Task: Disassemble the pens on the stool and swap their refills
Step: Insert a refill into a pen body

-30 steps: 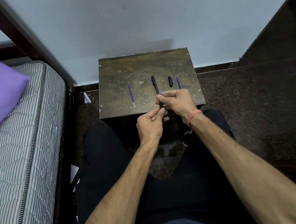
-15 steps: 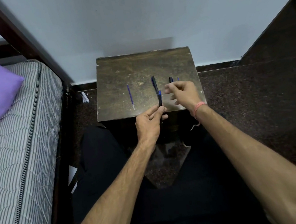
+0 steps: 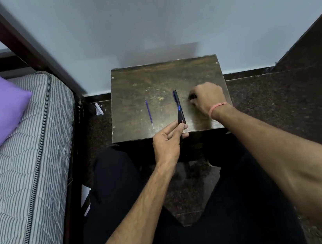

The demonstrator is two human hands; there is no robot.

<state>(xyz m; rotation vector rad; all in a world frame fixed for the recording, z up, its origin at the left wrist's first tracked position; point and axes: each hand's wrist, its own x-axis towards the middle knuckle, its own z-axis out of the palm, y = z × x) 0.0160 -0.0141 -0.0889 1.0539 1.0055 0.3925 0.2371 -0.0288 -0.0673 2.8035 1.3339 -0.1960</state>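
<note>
Left hand [image 3: 167,141] fingers pinch the pen barrel [image 3: 180,117]; right hand [image 3: 207,97] fingers' grip on the stool [image 3: 133,105] is hidden

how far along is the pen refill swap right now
Done: the pens look taken apart; one thin blue refill lies loose on the dark wooden stool, and a black pen barrel lies mid-stool. In hand: the left hand pinches another black barrel with blue showing at its end, so a refill seems partly in. The right hand reaches over parts it hides. Left: closing this pen, refilling the other.
</note>
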